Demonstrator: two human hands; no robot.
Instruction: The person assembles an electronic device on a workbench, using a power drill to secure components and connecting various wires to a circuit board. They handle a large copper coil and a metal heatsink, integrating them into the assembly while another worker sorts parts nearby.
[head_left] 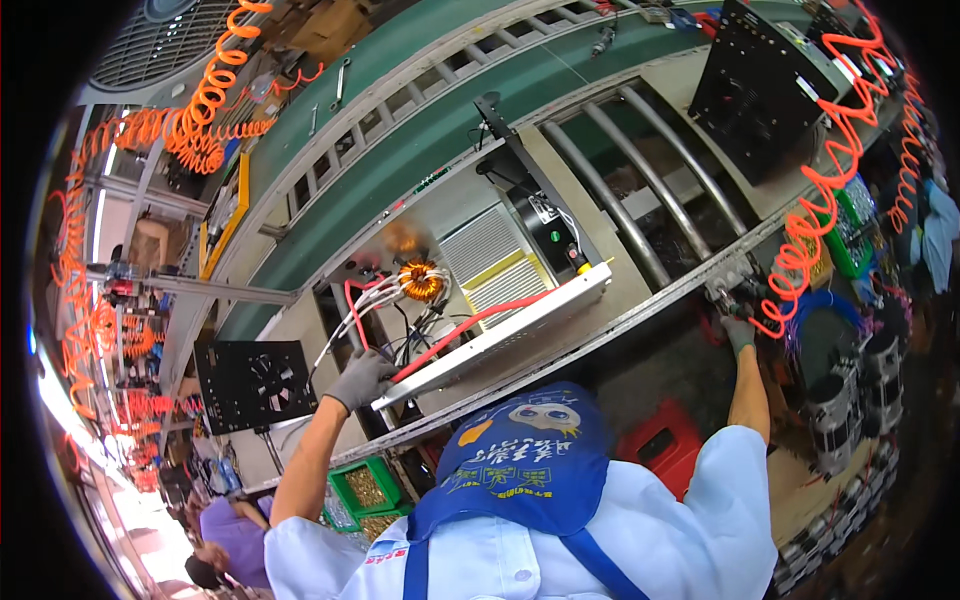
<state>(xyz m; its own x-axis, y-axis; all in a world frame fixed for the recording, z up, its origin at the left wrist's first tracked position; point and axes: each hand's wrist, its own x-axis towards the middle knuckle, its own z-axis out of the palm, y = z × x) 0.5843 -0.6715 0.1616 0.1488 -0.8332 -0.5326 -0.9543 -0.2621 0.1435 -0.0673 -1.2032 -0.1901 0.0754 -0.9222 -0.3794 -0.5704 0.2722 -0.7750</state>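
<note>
An open metal chassis (510, 325) lies tilted on the workbench, showing a copper toroid coil (422, 281), finned heat sinks (495, 262) and red and white wires. My left hand (360, 380), in a grey glove, grips the chassis at its near left corner. My right hand (740, 325), also gloved, reaches out to the right and closes on a tool hanging from an orange coiled air hose (815, 225); the tool itself is mostly hidden.
A black perforated fan panel (255, 385) lies left of the chassis, another (760, 85) stands at the far right. Green conveyor rails (420, 150) run behind. Green screw bins (365, 490) sit near my left elbow. Another person (235, 540) works at lower left.
</note>
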